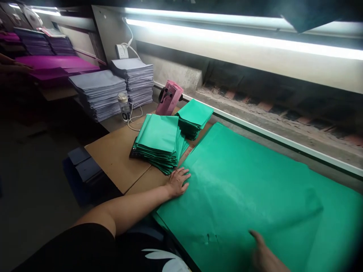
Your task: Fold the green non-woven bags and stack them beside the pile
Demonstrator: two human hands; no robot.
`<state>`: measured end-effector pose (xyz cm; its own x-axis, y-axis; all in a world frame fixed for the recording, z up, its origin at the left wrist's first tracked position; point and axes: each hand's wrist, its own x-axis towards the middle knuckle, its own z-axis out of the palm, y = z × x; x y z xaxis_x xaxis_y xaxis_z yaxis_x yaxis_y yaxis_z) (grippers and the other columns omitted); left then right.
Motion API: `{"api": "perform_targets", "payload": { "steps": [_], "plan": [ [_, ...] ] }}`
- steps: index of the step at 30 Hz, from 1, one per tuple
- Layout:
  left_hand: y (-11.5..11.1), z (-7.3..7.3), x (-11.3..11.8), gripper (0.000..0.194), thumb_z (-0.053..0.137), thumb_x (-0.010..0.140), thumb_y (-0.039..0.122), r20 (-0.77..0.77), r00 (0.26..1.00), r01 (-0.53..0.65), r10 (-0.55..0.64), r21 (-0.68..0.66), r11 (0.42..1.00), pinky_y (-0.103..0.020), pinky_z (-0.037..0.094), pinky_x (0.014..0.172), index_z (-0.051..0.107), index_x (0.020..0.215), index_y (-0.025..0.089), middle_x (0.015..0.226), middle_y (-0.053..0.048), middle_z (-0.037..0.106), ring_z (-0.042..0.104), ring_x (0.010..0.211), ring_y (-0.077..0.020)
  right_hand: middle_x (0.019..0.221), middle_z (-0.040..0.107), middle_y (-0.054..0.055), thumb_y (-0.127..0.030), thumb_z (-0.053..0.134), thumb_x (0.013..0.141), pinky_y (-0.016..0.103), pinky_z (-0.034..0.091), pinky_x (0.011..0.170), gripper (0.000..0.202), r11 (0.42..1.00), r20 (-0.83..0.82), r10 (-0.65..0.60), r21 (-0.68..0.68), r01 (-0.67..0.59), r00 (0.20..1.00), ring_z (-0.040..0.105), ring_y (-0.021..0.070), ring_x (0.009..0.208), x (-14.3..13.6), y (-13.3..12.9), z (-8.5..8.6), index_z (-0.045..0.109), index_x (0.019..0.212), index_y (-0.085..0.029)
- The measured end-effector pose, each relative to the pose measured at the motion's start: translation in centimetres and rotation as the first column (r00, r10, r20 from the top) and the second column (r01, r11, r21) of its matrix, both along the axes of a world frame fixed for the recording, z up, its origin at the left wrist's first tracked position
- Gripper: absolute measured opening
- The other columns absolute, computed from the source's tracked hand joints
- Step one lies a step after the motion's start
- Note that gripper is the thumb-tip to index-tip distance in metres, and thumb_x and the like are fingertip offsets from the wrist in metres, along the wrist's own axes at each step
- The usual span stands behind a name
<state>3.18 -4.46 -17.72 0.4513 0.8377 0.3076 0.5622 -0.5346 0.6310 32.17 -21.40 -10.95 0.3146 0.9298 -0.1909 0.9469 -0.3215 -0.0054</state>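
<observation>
Large green sheets (241, 181) lie flat across the table, overlapping each other. My left hand (178, 183) rests on their left edge with its fingers spread, palm down. Beside it stands a stack of folded green pieces (159, 134), with a second green stack (195, 113) behind. My right hand (265, 253) is low in the view over the near part of the sheets, blurred, with one digit stretched out; its other fingers are hidden. A small tear or crease (211, 238) shows in the sheet to the left of my right hand.
Brown cardboard (119, 155) covers the table's left part. Beyond stand a bottle (124, 107), a white cable, a pink box (169, 97) and two stacks of pale sheets (99, 92). Magenta sheets (56, 64) and another person's arm (14, 66) are at the far left.
</observation>
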Motion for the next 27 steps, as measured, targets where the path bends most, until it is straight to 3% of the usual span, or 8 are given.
{"api": "perform_targets", "payload": {
  "steps": [3,6,11,14,18,21,24,27],
  "plan": [
    [0.1,-0.1,0.0,0.046,0.058,0.077,0.025,0.029,1.0,0.003,-0.003,-0.017,1.0,-0.046,0.029,0.106,0.055,0.123,0.022,0.137,-0.005,0.046,0.034,0.13,-0.0253,0.103,0.063,0.011,-0.017,0.029,0.087,0.03,0.041,0.059,0.038,0.977,-0.046,0.175,-0.118,-0.18,0.983,0.062,0.02,0.079,-6.5,2.9,1.3,0.052,0.117,-0.019],
    [0.5,-0.4,0.0,0.046,0.062,0.076,0.025,0.095,0.995,0.009,-0.005,-0.046,0.999,-0.047,0.029,0.106,0.057,0.121,0.023,0.136,-0.005,0.047,0.034,0.129,-0.026,0.095,0.062,0.01,-0.012,0.034,0.082,0.029,0.037,0.063,0.025,0.924,-0.038,0.35,-0.148,-0.352,0.936,0.06,0.0202,0.082,-12.8,6.9,1.8,0.057,0.091,-0.016],
    [1.5,-0.3,0.1,0.017,0.067,0.076,0.03,0.308,0.951,-0.006,0.037,-0.099,0.995,-0.04,0.035,0.103,0.072,0.089,0.021,0.116,-0.007,0.061,0.045,0.119,-0.0239,0.087,0.061,0.004,-0.014,0.041,0.079,0.027,0.032,0.059,0.015,0.875,-0.068,0.467,-0.107,-0.472,0.882,0.059,0.0169,0.076,-18.7,8.6,1.0,0.054,0.084,-0.019],
    [1.7,0.4,0.3,0.016,0.076,0.067,0.033,0.391,0.913,-0.053,0.111,-0.157,0.986,-0.037,0.038,0.099,0.07,0.069,0.018,0.104,-0.007,0.065,0.05,0.109,-0.0233,0.087,0.06,0.005,-0.014,0.042,0.078,0.028,0.031,0.057,0.015,0.854,-0.067,0.508,-0.09,-0.513,0.859,0.059,0.0173,0.074,-20.4,7.6,0.3,0.054,0.085,-0.019],
    [1.6,1.3,0.6,0.018,0.08,0.06,0.022,0.407,0.89,-0.077,0.205,-0.31,0.948,-0.037,0.037,0.096,0.064,0.069,0.017,0.079,-0.004,0.067,0.052,0.104,-0.0233,0.087,0.06,0.005,-0.013,0.041,0.077,0.028,0.034,0.057,0.017,0.838,-0.062,0.538,-0.072,-0.541,0.841,0.059,0.0184,0.076,-22.1,6.9,-0.4,0.055,0.086,-0.018],
    [1.6,1.7,0.6,0.017,0.076,0.06,0.015,0.386,0.883,-0.125,0.267,-0.354,0.927,-0.035,0.038,0.092,0.06,0.063,0.017,0.075,-0.003,0.066,0.054,0.097,-0.0218,0.087,0.06,0.005,-0.014,0.041,0.079,0.028,0.039,0.061,0.018,0.836,-0.108,0.543,-0.02,-0.548,0.832,0.059,0.0188,0.077,-23.0,6.6,-0.3,0.056,0.088,-0.018],
    [1.6,1.7,0.5,0.018,0.072,0.059,0.011,0.364,0.88,-0.172,0.304,-0.352,0.92,-0.034,0.04,0.089,0.056,0.054,0.017,0.078,-0.002,0.066,0.056,0.091,-0.0199,0.094,0.06,0.005,-0.029,0.042,0.089,0.029,0.046,0.071,0.026,0.813,-0.313,0.582,0.216,-0.541,0.75,0.059,0.018,0.083,-21.9,5.8,0.7,0.053,0.111,-0.02],
    [1.9,1.6,0.4,0.019,0.068,0.058,0.006,0.353,0.88,-0.188,0.317,-0.355,0.916,-0.034,0.041,0.088,0.055,0.049,0.018,0.073,-0.001,0.065,0.058,0.083,-0.0182,0.107,0.058,0.007,-0.044,0.041,0.091,0.033,0.048,0.08,0.042,0.793,-0.359,0.573,0.469,-0.389,0.737,0.057,0.0192,0.094,-17.3,4.7,1.9,0.042,0.128,-0.024]
  ]
}}
